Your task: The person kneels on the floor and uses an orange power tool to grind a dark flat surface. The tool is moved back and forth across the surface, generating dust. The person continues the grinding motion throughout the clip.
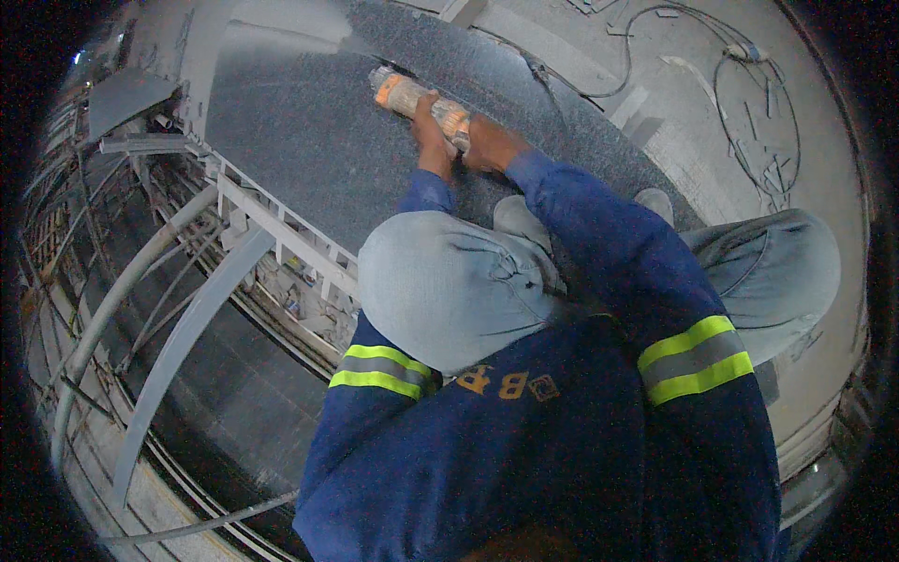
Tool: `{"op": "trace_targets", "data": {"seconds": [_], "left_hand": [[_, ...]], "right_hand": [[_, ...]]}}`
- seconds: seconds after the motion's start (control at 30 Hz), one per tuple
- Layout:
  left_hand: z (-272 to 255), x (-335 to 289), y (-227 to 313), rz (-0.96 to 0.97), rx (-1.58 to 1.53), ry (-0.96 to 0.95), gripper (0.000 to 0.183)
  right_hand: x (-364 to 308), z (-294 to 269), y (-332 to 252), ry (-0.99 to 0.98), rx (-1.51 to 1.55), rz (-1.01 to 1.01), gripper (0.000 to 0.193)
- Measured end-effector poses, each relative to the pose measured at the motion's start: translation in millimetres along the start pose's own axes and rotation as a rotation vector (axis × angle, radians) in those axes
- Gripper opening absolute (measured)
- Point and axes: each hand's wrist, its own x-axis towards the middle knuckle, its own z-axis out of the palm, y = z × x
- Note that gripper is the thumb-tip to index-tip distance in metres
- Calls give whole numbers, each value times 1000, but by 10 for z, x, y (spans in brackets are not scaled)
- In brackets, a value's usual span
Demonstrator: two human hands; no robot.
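Here, orange power tool (419,101) on grey slab (300,122), gripped between both hands (464,140).

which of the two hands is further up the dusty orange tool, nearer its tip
The left hand; it grips the orange tool nearer its tip, while the right hand holds the rear end.

A dusty orange power tool (417,98) — lying slantwise on the speckled grey slab (300,122).

Both hands (459,136) on grinder (419,101) over slab (309,131)
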Motion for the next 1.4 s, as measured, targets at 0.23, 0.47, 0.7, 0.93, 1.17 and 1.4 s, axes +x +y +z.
{"op": "trace_targets", "data": {"seconds": [0.23, 0.47, 0.7, 0.93, 1.17, 1.4], "left_hand": [[131, -271, 2, 45, 20, -17, 41], [198, -397, -74, 67, 56, 61, 33], [111, -94, -29, -24, -32, -7, 38], [203, -447, -59, 36, 33, 42, 37], [281, -303, -24, 63, 56, 51, 42], [168, -315, -29, 19, 16, 11, 43]], "right_hand": [[-206, -80, -67, -16, 25, 0, 57], [-290, 37, 20, 51, 1, 24, 53], [-38, -9, 35, 5, -52, 13, 52], [-319, 3, 37, 19, -17, 77, 58], [-123, -34, 64, 5, 10, 53, 59], [-153, -51, 92, -44, -22, -81, 58]]}}
